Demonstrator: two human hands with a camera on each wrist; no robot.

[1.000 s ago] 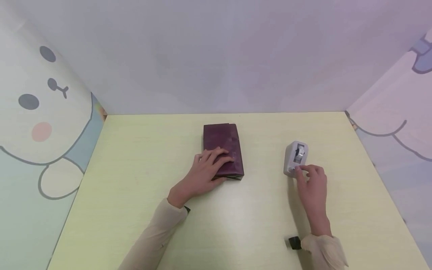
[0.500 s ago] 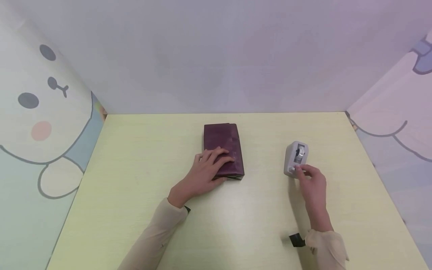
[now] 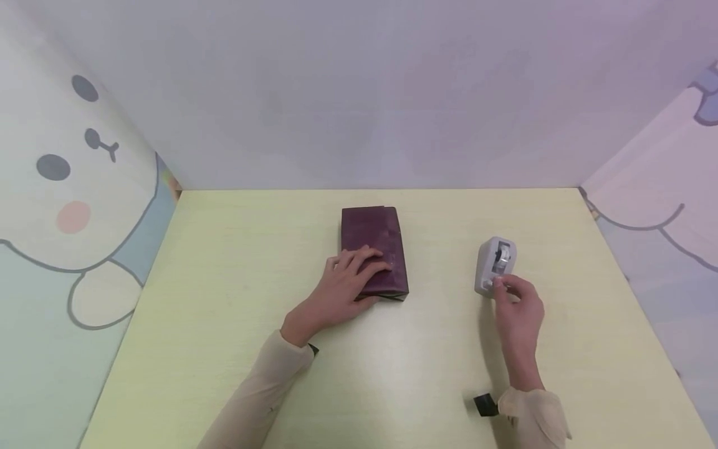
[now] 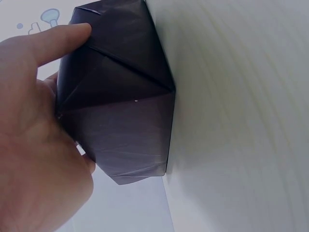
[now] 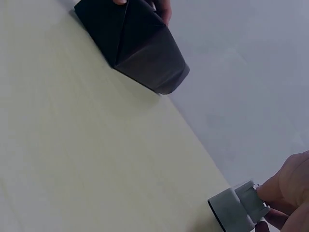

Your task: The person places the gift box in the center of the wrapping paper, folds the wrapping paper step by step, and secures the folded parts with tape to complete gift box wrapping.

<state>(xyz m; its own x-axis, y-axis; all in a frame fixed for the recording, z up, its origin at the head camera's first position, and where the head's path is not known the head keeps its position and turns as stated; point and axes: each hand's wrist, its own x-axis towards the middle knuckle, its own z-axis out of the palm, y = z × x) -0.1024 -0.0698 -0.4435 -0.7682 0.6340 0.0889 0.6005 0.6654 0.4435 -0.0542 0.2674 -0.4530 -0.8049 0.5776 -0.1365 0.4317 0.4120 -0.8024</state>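
Observation:
A box wrapped in dark maroon paper [image 3: 367, 227] lies on the table, its folded end flap [image 4: 111, 77] facing me in the left wrist view. My left hand [image 3: 331, 293] rests on its near left part, fingers spread over the top and thumb against the near end. To the right stands a small grey tape dispenser [image 3: 485, 265] with a clear roll of tape [image 3: 503, 255] in it. My right hand [image 3: 518, 312] has thumb and index finger pinched together at the dispenser's near, cutter end [image 5: 251, 198]. The tape between those fingertips is mostly hidden by them.
The pale yellow table [image 3: 241, 249] meets a plain light wall [image 3: 359, 93] at the back. Printed curtains with cartoon figures hang on both sides. Black straps or mounts [image 3: 485, 405] show at the sleeve cuffs.
My right wrist has swung slightly left while the fingertips stay at the dispenser's cutter end. The left hand and the box keep their places; the head view has shifted a little.

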